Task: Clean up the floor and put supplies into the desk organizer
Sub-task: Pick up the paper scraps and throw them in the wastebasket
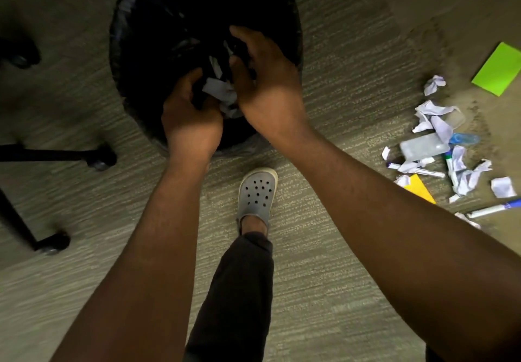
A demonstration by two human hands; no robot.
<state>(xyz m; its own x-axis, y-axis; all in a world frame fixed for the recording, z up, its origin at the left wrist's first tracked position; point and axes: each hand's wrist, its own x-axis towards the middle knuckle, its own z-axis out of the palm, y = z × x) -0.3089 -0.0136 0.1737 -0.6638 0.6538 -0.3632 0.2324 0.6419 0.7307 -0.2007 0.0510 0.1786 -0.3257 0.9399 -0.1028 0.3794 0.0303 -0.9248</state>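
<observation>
Both my hands are over the black-lined bin (135, 37), my left hand (191, 113) and right hand (265, 79) cupped around crumpled paper (222, 93). More paper scraps (434, 116) and markers (490, 210) lie on the carpet (324, 277) to my right.

Bin (135, 37) top rim cut off by upper frame edge; interior too dark to read contents. Crumpled paper (222, 93) partly covered by left hand (191, 116) and right hand (267, 79); fingertips of both hidden behind paper and bag folds, so grip cannot be judged. Green sheet (499, 71) and blue-capped marker (493, 209) clipped at right edge. Chair base (56, 154) cut off at left, casters blurred. Clear container (423, 146) contents indistinct.
</observation>
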